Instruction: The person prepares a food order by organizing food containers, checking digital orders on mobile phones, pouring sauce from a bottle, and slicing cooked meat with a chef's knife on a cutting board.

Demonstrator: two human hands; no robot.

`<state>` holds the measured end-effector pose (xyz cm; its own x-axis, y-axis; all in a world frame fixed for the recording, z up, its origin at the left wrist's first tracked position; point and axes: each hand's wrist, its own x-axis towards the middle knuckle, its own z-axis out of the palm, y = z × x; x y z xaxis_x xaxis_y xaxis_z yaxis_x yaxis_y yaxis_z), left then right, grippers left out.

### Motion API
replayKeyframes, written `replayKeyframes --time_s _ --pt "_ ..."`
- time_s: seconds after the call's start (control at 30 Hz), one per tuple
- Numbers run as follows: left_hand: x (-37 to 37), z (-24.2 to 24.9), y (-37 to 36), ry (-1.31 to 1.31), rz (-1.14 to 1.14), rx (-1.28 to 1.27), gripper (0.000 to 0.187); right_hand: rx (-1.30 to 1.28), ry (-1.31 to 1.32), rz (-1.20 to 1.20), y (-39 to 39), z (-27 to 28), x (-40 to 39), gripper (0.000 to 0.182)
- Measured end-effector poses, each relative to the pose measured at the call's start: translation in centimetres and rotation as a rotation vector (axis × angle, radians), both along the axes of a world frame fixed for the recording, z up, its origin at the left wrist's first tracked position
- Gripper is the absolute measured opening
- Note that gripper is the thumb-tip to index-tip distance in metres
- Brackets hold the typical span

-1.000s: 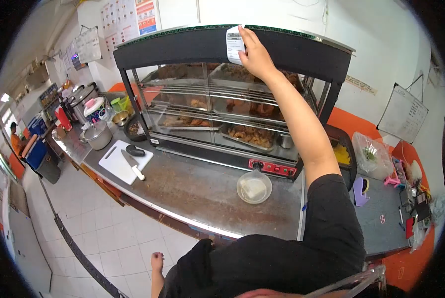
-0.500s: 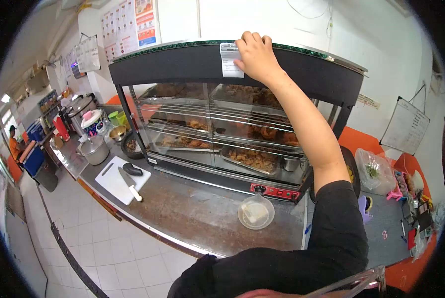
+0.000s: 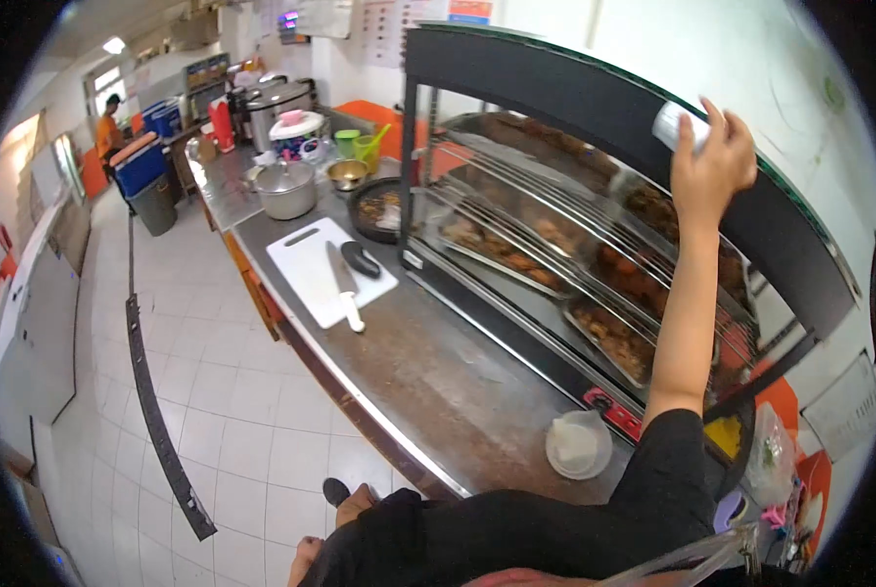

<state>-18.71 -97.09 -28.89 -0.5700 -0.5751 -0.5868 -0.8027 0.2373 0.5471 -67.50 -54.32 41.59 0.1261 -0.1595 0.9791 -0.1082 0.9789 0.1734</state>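
My right hand (image 3: 714,166) is raised to the upper front panel of a black glass-fronted food warmer (image 3: 546,73). A white paper slip (image 3: 675,124), now curled, is pinched at the thumb and fingers. The index and middle fingers reach up by the warmer's top edge. Behind the glass, trays of fried food (image 3: 609,338) sit on wire racks, partly hidden by my forearm. My left hand is not clearly visible; small patches of skin at the lower edge could be feet or a hand.
On the metal counter lies a white cutting board (image 3: 306,279) with a knife (image 3: 342,284) and a dark object (image 3: 361,259). A clear plastic container (image 3: 577,445) stands by the warmer's controls. A lidded pot (image 3: 286,191) stands farther back; a person (image 3: 111,137) is in the distance.
My view has turned left and down, so the warmer appears tilted and farther right. The slip, flat against the panel before, is now curled at my right hand.
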Motion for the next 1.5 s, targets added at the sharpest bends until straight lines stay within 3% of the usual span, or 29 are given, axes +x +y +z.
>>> replayKeyframes --time_s 0.07,0.13,0.2,0.27,0.33,0.4,0.43,0.5,0.53,0.6,0.63,0.67,0.7,0.77,0.83,1.0,1.1,1.2,1.27,1.37,1.43,1.5 --pt "1.5 -1.0 -1.9 -0.045 0.042 0.012 0.025 0.013 0.091 0.364 -4.7 -2.9 1.3 0.022" --pt "2.7 -1.9 -4.5 -0.098 0.072 0.022 0.025 -0.056 -0.127 0.806 -10.2 -7.2 2.7 0.010" --pt "3.1 -2.0 -7.9 -0.157 0.109 0.045 0.024 -0.120 -0.474 0.993 -14.5 -13.6 2.3 0.009" --pt "2.8 -1.6 -11.8 -0.190 0.128 0.052 0.023 -0.145 -0.873 0.953 -19.8 -20.0 1.7 0.009" --pt "2.4 -0.8 -15.7 -0.208 0.145 0.059 0.023 -0.308 -1.356 1.027 -23.7 -29.1 -0.7 0.020" --pt "1.7 -0.4 -19.9 -0.211 0.148 0.051 0.022 -0.285 -1.687 0.998 -26.7 -36.8 -3.3 0.037" --pt "1.2 -0.2 -21.8 -0.210 0.143 0.046 0.022 -0.297 -1.682 0.998 -28.5 -38.8 -4.5 0.037" --pt "0.1 -0.2 -25.2 -0.211 0.127 0.039 0.021 -0.222 -1.791 0.775 -31.6 -41.6 -6.8 0.055" --pt "-0.6 -0.2 -26.8 -0.213 0.111 0.028 0.021 -0.231 -1.793 0.765 -32.9 -42.6 -8.4 0.055" --pt "-2.3 -0.8 -30.2 -0.200 -0.005 -0.010 0.020 -0.089 -1.732 0.511 -35.4 -44.1 -12.0 0.068" --pt "-3.2 -1.6 -32.0 -0.189 -0.172 -0.064 0.020 -0.097 -1.738 0.502 -36.4 -45.0 -13.5 0.068" --pt "-4.2 -2.5 -34.0 -0.191 -0.666 -0.220 0.020 -0.125 -1.629 0.445 -37.3 -45.9 -15.1 0.067" --pt "-6.2 -2.9 -35.1 -0.042 -0.903 -0.585 0.015 -0.149 -1.522 0.388 -38.1 -46.5 -16.4 0.066" --pt "-11.4 -3.1 -34.9 0.250 0.467 0.336 0.013 -0.101 -1.607 0.265 -39.7 -45.2 -17.5 0.069" --pt "-15.1 -2.8 -35.4 0.166 0.184 -0.050 0.011 -0.018 -1.617 0.129 -40.9 -45.4 -18.9 0.072" --pt "-23.7 -1.0 -37.7 0.057 0.064 -0.051 0.011 -0.089 -1.563 0.239 -41.7 -46.1 -20.2 0.065" --pt "-28.0 0.4 -39.7 0.076 0.013 -0.073 0.011 -0.091 -1.343 0.364 -42.3 -43.8 -21.8 0.063" --pt "-32.4 2.2 -41.2 0.189 -0.039 -0.158 0.012 -0.118 -1.202 0.266 -45.1 -38.9 -25.7 0.061" --pt "-36.3 3.7 -42.1 0.362 -0.099 -0.249 0.013 -0.175 -1.350 0.114 -47.1 -37.7 -29.6 0.054" --pt "-44.6 11.0 -40.6 0.715 -0.283 -0.389 0.015 -0.164 -1.552 -0.056 -48.8 -39.0 -34.2 0.044" --pt "-51.1 19.2 -37.9 0.945 -0.494 -0.453 0.016 -0.270 -1.361 0.172 -48.4 -43.1 -37.5 0.035" --pt "-56.6 22.3 -36.8 0.993 -0.621 -0.454 0.020 -0.340 -1.211 0.214 -48.1 -42.0 -37.3 0.033"
